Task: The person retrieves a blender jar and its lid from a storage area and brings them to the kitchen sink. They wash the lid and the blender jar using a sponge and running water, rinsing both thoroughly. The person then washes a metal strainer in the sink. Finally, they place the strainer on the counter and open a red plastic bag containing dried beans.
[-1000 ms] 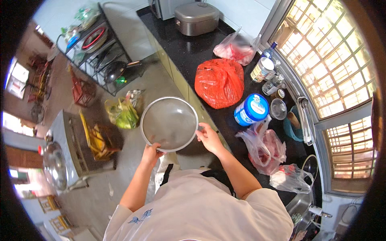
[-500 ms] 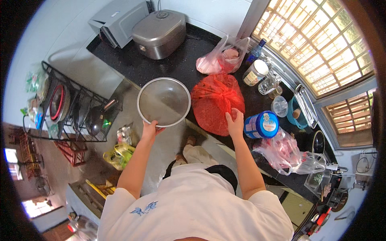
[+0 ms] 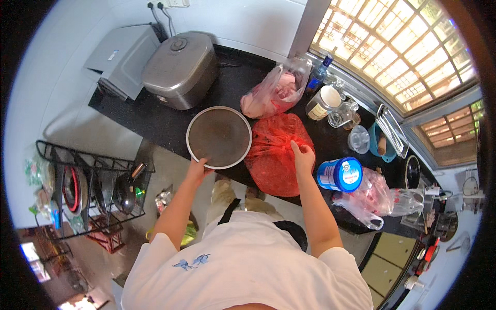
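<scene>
My left hand (image 3: 198,171) grips the near rim of a round metal basin (image 3: 219,135), thumb over the edge. The basin is held over the counter's front edge, with its grey-brown inside showing and nothing visible in it. To its right, a large red plastic bag (image 3: 274,168) rests on the black counter, its gathered top bunched up. My right hand (image 3: 303,155) pinches that gathered top between thumb and fingers. What the red bag contains cannot be made out. A blue tub (image 3: 339,174) with a lid stands just right of my right hand.
A clear bag of meat (image 3: 276,93) lies behind the red bag. A steel rice cooker (image 3: 181,70) is at the back left. Along the window stand a blue bottle (image 3: 320,72), a white-lidded jar (image 3: 324,102) and glass jars. Another bag (image 3: 369,194) sits right; a black rack (image 3: 98,191) stands left.
My left hand has brought the basin a little closer to the red bag and tilted it differently. My right hand stays at the bag's top. The whole view has shifted.
</scene>
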Demonstrator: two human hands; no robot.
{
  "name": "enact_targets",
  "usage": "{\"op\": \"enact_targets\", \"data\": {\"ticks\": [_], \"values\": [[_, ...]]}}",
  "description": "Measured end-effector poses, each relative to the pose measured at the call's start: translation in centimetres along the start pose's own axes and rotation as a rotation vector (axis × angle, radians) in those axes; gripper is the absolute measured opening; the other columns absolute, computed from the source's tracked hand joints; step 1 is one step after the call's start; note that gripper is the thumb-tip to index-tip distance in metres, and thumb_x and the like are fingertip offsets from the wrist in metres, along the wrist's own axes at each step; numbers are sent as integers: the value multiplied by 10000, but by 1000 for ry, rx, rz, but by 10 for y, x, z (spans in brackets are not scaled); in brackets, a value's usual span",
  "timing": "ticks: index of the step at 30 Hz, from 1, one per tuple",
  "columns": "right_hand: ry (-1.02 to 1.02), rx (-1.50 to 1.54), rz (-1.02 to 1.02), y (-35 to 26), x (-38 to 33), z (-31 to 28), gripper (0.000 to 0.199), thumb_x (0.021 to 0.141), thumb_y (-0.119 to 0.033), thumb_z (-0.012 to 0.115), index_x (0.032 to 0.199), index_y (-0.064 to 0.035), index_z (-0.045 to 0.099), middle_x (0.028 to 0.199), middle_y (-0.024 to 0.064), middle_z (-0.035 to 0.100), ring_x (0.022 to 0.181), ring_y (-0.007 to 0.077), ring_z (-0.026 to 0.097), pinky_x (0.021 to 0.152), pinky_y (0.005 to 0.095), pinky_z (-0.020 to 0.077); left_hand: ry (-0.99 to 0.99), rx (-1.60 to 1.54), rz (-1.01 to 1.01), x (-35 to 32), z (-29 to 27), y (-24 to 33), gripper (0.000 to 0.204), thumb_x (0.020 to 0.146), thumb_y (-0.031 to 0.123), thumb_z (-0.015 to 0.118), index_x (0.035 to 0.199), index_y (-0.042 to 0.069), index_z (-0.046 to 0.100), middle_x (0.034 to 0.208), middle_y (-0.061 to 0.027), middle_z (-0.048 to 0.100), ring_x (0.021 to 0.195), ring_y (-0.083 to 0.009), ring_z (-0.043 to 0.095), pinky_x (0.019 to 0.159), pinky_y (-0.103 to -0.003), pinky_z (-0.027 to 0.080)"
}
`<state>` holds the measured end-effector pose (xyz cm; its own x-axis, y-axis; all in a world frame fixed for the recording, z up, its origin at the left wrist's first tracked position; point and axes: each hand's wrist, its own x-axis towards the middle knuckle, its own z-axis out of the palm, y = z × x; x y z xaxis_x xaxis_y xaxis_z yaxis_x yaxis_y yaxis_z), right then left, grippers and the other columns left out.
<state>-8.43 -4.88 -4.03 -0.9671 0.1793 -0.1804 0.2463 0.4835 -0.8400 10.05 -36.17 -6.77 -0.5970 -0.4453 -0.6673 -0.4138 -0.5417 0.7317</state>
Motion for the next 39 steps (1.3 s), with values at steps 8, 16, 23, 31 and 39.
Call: {"op": "enact_targets", "data": {"ticks": [8,16,23,31,39], "values": [[57,-472,-241,-34,-29,-27,296,786,-308,696,865,-27,649,779,164,653,738,336,631,655,406,478,-146,137,-143,46,-9,38,594,863,119,570,1385,136,287,1260,-144,497,1027,-300,587,831,-439,546],[77,-163,-479,-129,-64,-58,161,816,-144,700,857,5,654,720,143,638,618,256,600,585,321,459,-99,471,-27,84,-32,67,642,822,99,588,1375,99,262,1191,-184,530,917,-323,645,682,-403,597],[95,-186,-512,-172,-84,-79,138,818,-123,691,847,8,660,732,135,643,667,231,623,615,302,468,78,1028,766,68,-14,88,673,780,159,661,1358,43,335,1337,-240,369,1258,-384,353,1036,-473,290],[64,-174,-698,-163,-108,-94,137,787,-98,692,869,-4,636,866,124,646,848,279,610,767,335,471,-701,897,1293,3,127,101,283,774,2,575,1038,68,650,1163,-124,583,1183,-358,476,1024,-433,348],[87,309,-368,-99,-97,-106,115,892,-101,618,924,8,638,923,51,656,852,148,590,776,283,462,-1129,1154,1386,10,227,56,292,749,57,616,1040,57,608,1189,-131,587,1214,-339,476,1087,-498,270]]}}
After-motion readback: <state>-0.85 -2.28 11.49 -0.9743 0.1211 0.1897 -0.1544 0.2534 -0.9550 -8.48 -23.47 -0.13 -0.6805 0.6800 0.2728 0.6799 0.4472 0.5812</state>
